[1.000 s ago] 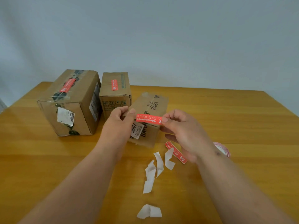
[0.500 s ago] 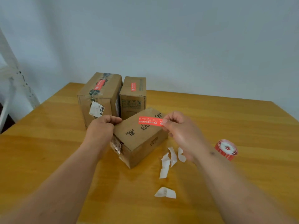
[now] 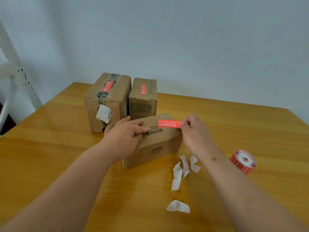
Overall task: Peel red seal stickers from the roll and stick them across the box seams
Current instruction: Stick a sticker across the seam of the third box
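A small cardboard box [image 3: 160, 144] printed "BAHA" lies on the wooden table in front of me. My left hand [image 3: 124, 133] rests on its top left part, fingers spread over the top. My right hand [image 3: 192, 129] pinches the right end of a red seal sticker [image 3: 168, 123], which hangs just over the box's top far edge. Whether the sticker touches the cardboard I cannot tell. The red sticker roll [image 3: 243, 161] lies on its side at the right.
Two taller boxes stand behind, a large box [image 3: 107, 101] and a narrow box [image 3: 143, 99], each with a red sticker on top. Several white backing scraps [image 3: 183, 168] lie near the front. A white metal frame [image 3: 11, 67] stands off the table's left.
The small box went from tilted up in my left hand to lying flat on the table. My left hand moved onto its top. The sticker stayed pinched in my right hand.
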### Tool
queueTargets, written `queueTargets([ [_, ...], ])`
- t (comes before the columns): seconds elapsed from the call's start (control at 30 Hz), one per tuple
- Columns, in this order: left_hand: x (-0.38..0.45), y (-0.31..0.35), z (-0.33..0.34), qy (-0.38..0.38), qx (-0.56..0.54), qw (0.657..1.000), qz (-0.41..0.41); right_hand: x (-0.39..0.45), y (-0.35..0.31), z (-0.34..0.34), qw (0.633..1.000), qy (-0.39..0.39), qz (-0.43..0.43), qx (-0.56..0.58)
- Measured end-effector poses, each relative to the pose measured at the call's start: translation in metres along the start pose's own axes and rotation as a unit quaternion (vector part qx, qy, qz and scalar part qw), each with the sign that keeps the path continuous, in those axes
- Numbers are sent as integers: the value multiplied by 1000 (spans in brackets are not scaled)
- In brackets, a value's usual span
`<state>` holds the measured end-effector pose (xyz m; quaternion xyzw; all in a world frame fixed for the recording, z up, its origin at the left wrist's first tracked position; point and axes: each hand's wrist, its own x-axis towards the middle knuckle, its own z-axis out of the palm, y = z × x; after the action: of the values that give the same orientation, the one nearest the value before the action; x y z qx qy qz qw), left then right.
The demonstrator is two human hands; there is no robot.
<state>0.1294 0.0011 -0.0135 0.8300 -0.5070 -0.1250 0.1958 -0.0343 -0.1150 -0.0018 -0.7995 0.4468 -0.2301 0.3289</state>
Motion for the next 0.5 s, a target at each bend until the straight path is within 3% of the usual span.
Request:
queueTargets([
  [0.13, 5, 3, 2, -22, 33, 998, 40, 2, -5, 0, 998, 58, -25, 24],
  [0.37, -6, -5, 10, -12, 13, 994, 104, 4, -9, 16, 996, -1, -85, -12],
  [0.43, -8, -8, 12, 14, -17, 994, 104, 2, -8, 14, 995, 10, -93, -31],
  [0.5, -13, -10, 15, 87, -52, 991, 87, 0, -7, 12, 995, 8, -95, -37],
])
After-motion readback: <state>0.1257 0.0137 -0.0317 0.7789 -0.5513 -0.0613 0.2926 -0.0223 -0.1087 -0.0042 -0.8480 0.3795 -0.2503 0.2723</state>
